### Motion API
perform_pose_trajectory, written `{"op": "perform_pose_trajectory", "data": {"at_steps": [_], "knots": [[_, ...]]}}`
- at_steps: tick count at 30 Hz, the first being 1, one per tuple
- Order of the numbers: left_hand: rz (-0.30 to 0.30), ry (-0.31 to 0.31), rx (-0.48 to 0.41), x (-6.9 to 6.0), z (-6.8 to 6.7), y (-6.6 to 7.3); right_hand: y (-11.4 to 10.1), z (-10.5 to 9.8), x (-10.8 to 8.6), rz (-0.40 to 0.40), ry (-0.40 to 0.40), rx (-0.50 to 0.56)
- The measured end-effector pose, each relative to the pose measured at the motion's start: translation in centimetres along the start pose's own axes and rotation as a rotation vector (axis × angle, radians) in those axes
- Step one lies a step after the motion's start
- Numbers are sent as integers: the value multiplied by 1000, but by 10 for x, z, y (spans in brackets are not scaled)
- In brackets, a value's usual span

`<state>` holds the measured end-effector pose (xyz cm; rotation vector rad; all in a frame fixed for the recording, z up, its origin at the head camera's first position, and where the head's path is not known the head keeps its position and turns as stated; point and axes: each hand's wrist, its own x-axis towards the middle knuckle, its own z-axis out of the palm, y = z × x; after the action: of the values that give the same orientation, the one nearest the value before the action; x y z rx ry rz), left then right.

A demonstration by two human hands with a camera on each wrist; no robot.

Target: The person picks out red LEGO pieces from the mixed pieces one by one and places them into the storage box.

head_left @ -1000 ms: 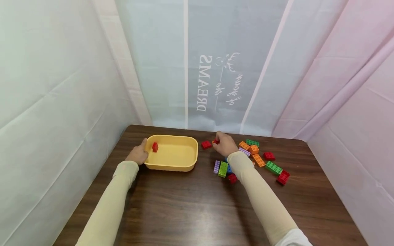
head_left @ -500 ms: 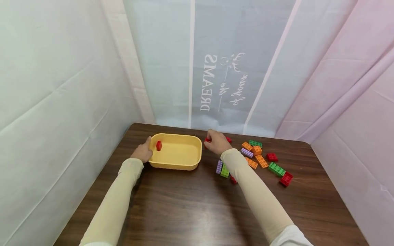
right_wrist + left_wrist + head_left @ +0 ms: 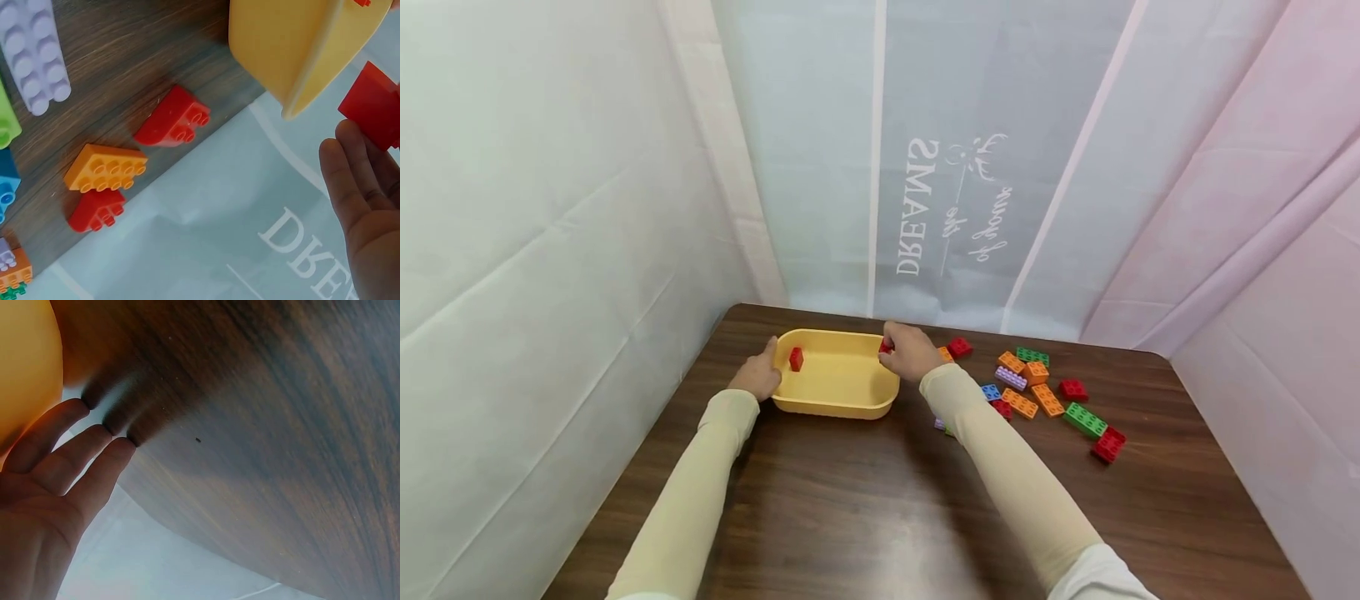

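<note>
Right hand [image 3: 912, 353] shifted from loose bricks [image 3: 1047, 400] to tub [image 3: 831, 410]

Half a second ago it was just right of the tub; now it is at the far right corner, fingers curled, pinching a red brick [image 3: 369, 106]. Whether that brick is past the rim, I cannot tell. Left hand [image 3: 758, 375]: fingers extended, touching the tub's left side.

Tub: yellow, smooth, shallow, corners rounded. Second red brick [image 3: 796, 359] inside, near the left wall. Loose bricks: studded, glossy, hard-edged, scattered to the right.

Table [image 3: 835, 500]: dark wood grain, slight sheen. Its back edge runs close behind the tub, against a creased, lettered backdrop [image 3: 910, 83]. Open room extends from the tub's near wall, between both sleeves [image 3: 1015, 475].
</note>
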<state>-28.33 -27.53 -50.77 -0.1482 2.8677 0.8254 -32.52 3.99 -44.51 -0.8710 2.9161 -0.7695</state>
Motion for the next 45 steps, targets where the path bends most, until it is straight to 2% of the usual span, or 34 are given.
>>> {"op": "perform_pose_trajectory", "data": {"at_steps": [7, 15, 24, 28, 40, 45], "knots": [[2, 19, 2, -2, 0, -4, -9, 12, 6, -20, -38, -8], [0, 21, -15, 0, 1, -8, -26, 26, 15, -91, -77, -29], [-4, 28, -31, 1, 2, -10, -44, 38, 24, -116, -110, -44], [-8, 28, -29, 1, 2, -9, -51, 45, 27, -139, -124, -39], [8, 46, -23, 6, 6, -3, -69, 71, 39, -143, -144, -29], [2, 47, -19, 9, 6, -4, -79, 81, 43, -182, -146, -23]]}}
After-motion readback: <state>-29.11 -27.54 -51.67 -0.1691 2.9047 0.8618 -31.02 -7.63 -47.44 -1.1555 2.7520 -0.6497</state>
